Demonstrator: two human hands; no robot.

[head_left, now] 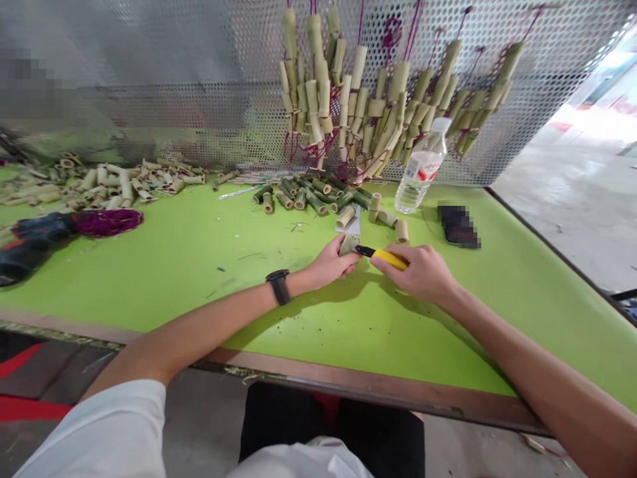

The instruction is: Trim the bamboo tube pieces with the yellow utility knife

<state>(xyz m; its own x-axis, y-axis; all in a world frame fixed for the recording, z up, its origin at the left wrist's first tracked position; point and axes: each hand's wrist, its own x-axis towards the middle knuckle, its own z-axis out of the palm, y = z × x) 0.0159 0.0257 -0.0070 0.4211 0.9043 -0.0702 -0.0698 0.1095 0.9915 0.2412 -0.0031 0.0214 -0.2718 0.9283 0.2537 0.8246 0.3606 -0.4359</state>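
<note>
My left hand point(331, 264) is closed around a short piece of bamboo point(348, 244), its end facing right. In my right hand point(423, 271) is a yellow utility knife point(391, 259), fingers wrapped round the handle. The knife's dark tip meets the near end of the bamboo piece; the blade edge itself is too small to make out. Just beyond my hands, a pale bamboo piece point(346, 215) lies on a small grey-white sheet point(354, 227). Another cut piece point(401, 231) stands upright beyond the knife.
Several green bamboo pieces point(300, 198) lie behind my hands. Pale pieces point(127, 186) are heaped at the left, near a dark power tool point(37, 242) and purple cord point(110, 223). A water bottle point(422, 169) and a phone point(458, 226) are at the right. Strung bamboo point(398, 79) hangs on perforated metal.
</note>
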